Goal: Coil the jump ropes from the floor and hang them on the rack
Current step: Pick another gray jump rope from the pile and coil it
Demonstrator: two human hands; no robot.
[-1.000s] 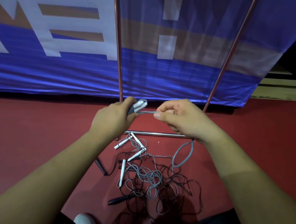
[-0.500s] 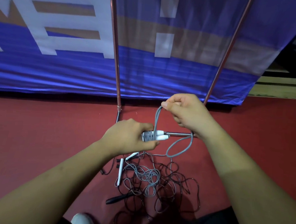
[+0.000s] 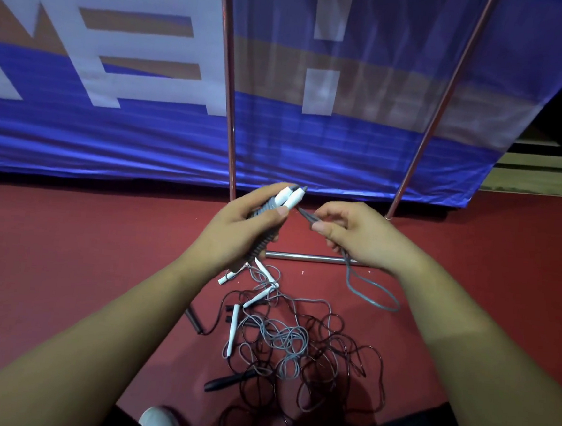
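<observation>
Jump rope, grey cord, two white handles with grey tips: held off the floor in front of the rack, near the foot of its left upright. Cord is wound in tight turns round both handles.

- Left hand: fingers and thumb curled round the wound handles, tips pointing up and to the right.
- Right hand: thumb and forefinger pinch the free cord just beside the handle tips, other fingers curled; a slack loop hangs below it to the red floor.
- Remaining ropes: tangled grey and black heap on the floor by the rack's base bar, with loose white handles and one black handle.
- Writing: blue banner behind the rack bears large white characters, cropped and unreadable. No brand visible on the handles.
- Change from half a second ago: bundle then lay level and lower, before the base bar, with the right hand lifted above it; now the bundle is raised and tilted, and the right hand sits level with the left.
</observation>
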